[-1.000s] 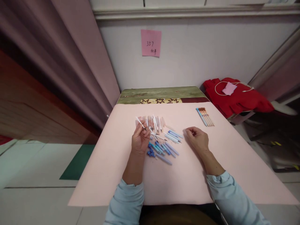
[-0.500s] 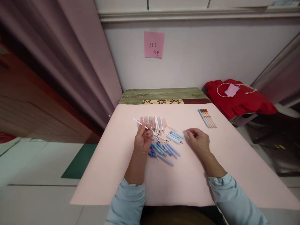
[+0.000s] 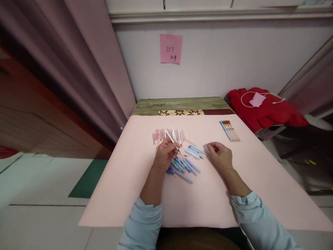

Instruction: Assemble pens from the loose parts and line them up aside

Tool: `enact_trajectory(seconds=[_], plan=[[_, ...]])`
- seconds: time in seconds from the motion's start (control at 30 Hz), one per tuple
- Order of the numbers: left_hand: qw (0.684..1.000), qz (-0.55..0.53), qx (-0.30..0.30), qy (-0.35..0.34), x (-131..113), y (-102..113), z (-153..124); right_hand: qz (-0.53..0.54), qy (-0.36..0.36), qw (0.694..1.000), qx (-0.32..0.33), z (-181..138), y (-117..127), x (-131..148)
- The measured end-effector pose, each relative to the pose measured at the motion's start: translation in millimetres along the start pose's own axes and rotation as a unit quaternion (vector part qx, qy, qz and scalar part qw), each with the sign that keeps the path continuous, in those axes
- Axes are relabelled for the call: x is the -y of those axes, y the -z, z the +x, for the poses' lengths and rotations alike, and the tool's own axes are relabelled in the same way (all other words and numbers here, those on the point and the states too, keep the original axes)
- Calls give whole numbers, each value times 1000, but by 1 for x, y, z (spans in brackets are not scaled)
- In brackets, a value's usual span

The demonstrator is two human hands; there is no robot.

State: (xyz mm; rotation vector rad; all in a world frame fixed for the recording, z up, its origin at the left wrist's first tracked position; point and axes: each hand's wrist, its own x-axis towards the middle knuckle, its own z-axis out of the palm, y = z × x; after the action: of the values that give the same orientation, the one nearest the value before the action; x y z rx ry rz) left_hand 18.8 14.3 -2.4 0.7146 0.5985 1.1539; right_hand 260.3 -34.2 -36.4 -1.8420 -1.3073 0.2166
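Observation:
My left hand (image 3: pixel 165 152) is closed in a pinch on a white pen refill (image 3: pixel 171 136) with a dark tip, held slanting over the pen parts. To the right my right hand (image 3: pixel 221 156) rests on the table, thumb and fingers curled together; anything between them is too small to make out. Between the hands lie light blue pen barrels (image 3: pixel 194 152) and a group of blue and lilac barrels (image 3: pixel 191 166). Dark blue small pieces (image 3: pixel 170 170) lie beside my left wrist. Behind my left hand is a row of pink and white pen parts (image 3: pixel 157 134), partly covered.
Several whole pens (image 3: pixel 230 132) with brown and blue tops lie in a row at the far right of the pink-covered table (image 3: pixel 119 194). Beyond the table's right edge is a red cloth (image 3: pixel 273 113) with a white cable (image 3: pixel 243 99). A wall stands behind.
My left hand has moved a little right and inward, and the refill in it has turned to a steeper slant. My right hand has stayed put.

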Motion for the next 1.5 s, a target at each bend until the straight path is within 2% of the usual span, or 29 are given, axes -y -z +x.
enact_trajectory(seconds=[0.1, 0.23, 0.37, 0.43, 0.53, 0.67, 0.8, 0.97, 1.07, 1.13, 1.23, 1.3, 1.4, 1.5], plan=[[1000, -28, -8, -6, -1, 1, 0, 4, -3, 1000, -2, 0, 0, 0], [988, -142, -35, -53, -11, 8, 3, 2, -3, 1000, -5, 0, 1, -2], [961, -246, -76, -100, -21, 11, 3, -4, 59, 998, -8, -4, 2, 9], [957, -259, -89, -96, -23, 9, 3, -17, 98, 995, 14, -8, -1, 24], [958, -257, -95, -84, -23, 7, 3, -56, 155, 980, 110, -14, -12, 52], [954, -277, -79, -82, -22, 8, 3, -152, 167, 951, 212, -17, -31, 82], [953, -284, -72, -80, -21, 11, 3, -214, 172, 933, 233, -17, -42, 91], [952, -292, -65, -67, -21, 9, 2, -211, 200, 929, 231, -21, -46, 86], [956, -276, -70, -64, -21, 7, 1, -167, 224, 939, 200, -22, -44, 80], [962, -252, -85, -63, -21, 7, 1, -115, 211, 957, 162, -21, -41, 75], [976, -184, -108, -49, -17, 4, 3, -14, 132, 985, 109, -16, -37, 64], [985, -124, -112, -33, -11, 0, 4, 76, 59, 990, 99, -11, -36, 58], [992, -54, -111, 2, 0, -8, 5, 229, -29, 967, 110, -8, -38, 55], [992, -15, -121, 28, 9, -13, 6, 313, -68, 938, 134, -10, -40, 59]])
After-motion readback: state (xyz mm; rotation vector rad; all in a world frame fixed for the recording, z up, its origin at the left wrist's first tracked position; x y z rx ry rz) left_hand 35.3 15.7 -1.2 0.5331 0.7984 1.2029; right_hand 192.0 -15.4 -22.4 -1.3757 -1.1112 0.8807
